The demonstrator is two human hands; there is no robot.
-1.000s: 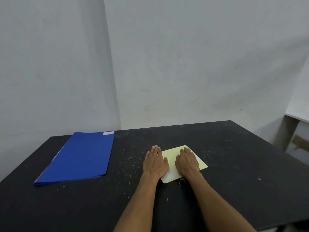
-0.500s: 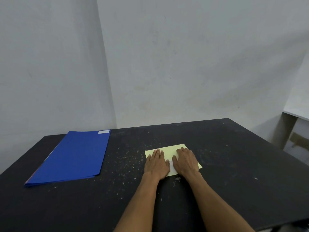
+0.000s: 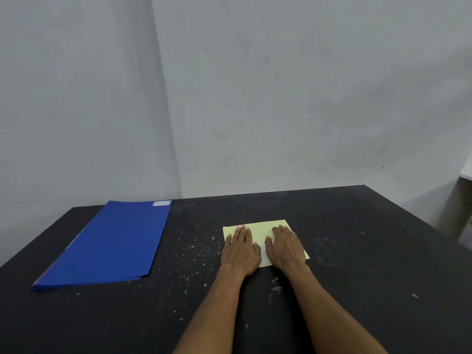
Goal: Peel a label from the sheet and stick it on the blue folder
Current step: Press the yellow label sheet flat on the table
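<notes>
A pale yellow label sheet (image 3: 261, 230) lies flat on the black table (image 3: 357, 251), a little right of centre. My left hand (image 3: 240, 249) rests palm down on its left part, fingers together and stretched out. My right hand (image 3: 284, 247) lies flat on its right part in the same way. A white patch of the sheet shows between my thumbs. The blue folder (image 3: 109, 244) lies shut at the table's left, well apart from my hands. A small white label (image 3: 161, 203) sits on its far right corner.
White specks and scraps are scattered on the table between the folder and the sheet and near my wrists. A grey wall rises right behind the table's far edge. A pale piece of furniture (image 3: 466, 175) stands at the far right.
The sheet has turned under my hands and now lies squarer to me. My hands have spread slightly apart on it. The view has shifted a little.
</notes>
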